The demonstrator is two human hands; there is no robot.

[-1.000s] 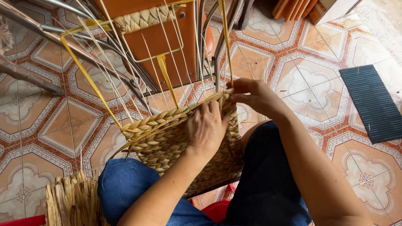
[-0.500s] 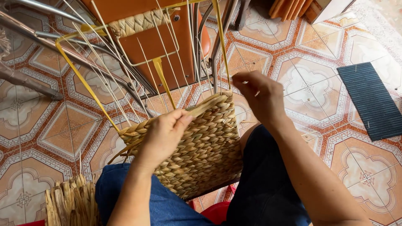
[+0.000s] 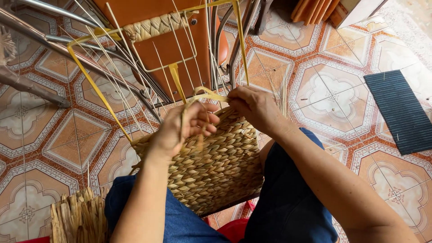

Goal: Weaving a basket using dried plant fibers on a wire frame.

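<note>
A half-woven panel of braided straw rests on my lap between my knees. Thin wire uprights and yellow strips rise from its top edge towards an orange board. My left hand sits on the panel's upper edge, fingers curled around a pale straw strand. My right hand pinches the same strand at the panel's top right corner. The strand loops between both hands.
An orange board with a straw-wrapped bar leans ahead, beside metal chair legs. A dark ribbed mat lies on the patterned tile floor at right. A bundle of dried straw lies at lower left. A red stool edge shows under me.
My left hand has slid up from the panel's face to its top edge and taken the strand. My right hand has come closer to it, drawing the strand into a loop.
</note>
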